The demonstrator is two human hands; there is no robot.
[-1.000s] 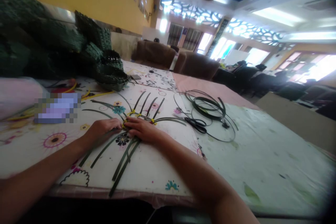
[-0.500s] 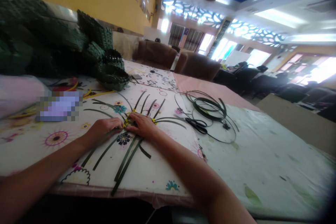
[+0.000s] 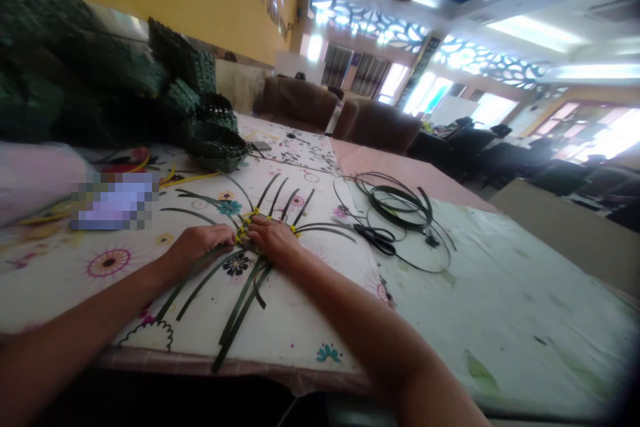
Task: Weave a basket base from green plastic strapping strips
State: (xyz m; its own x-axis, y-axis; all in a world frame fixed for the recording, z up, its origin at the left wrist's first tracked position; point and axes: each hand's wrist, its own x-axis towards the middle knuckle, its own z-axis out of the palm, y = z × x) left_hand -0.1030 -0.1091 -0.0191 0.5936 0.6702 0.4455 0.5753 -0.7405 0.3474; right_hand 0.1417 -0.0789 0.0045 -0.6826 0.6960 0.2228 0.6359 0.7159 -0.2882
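Dark green strips (image 3: 245, 293) fan out over the table from a small woven centre (image 3: 243, 230) with yellow strips in it. My left hand (image 3: 213, 240) is closed at the left edge of the weave, thumb and fingers pinched on a green strip there; its fingertips partly hide the hold. From the right, my right hand (image 3: 275, 239) lies flat over the centre with its fingers stretched out, covering much of the weave. Below that hand, a short curved strip end (image 3: 260, 293) sticks out towards me.
Black scissors (image 3: 375, 239) lie at the right beside a coil of green strip (image 3: 400, 207). Dark green woven baskets (image 3: 215, 147) are piled at the back left. A blurred-out rectangular item (image 3: 115, 202) and a pale bag (image 3: 40, 180) are on the left. Brown chairs (image 3: 300, 103) stand behind the table.
The short curved strip end below my right hand has swung to the left. My right hand's fingers have shifted slightly on the weave; my left hand stays in place.
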